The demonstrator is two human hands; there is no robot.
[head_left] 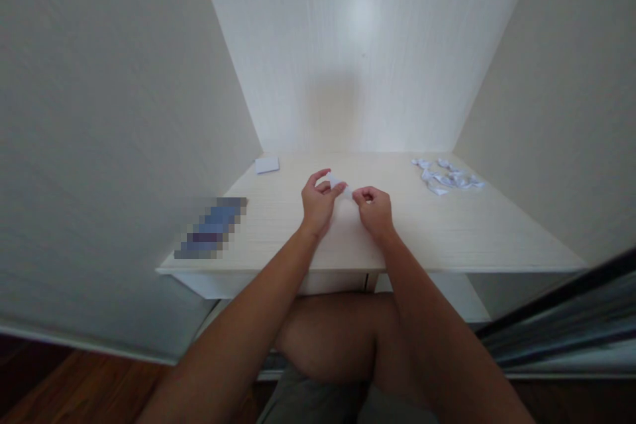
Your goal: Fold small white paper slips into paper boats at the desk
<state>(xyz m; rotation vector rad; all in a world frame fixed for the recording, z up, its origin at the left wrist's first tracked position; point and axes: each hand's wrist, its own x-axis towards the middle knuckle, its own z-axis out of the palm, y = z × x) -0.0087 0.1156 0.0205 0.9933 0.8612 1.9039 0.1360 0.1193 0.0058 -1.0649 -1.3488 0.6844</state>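
Note:
A small piece of white paper (334, 179), pinched and narrow toward one end, is held just above the middle of the table. My left hand (318, 204) grips its wider part between thumb and fingers. My right hand (375, 211) pinches the narrow end with its fingertips. Several crumpled or twisted white paper pieces (451, 179) lie in a loose group at the back right. At the back left rests a flat white rectangular stack (267, 165), which looks like paper sheets.
The pale table (278, 238) is enclosed by a left wall (124, 112), a back panel (397, 79) and a right wall (561, 119). A pixelated blue flat object (211, 230) lies near the left front edge. My legs (332, 331) are under the table's front edge.

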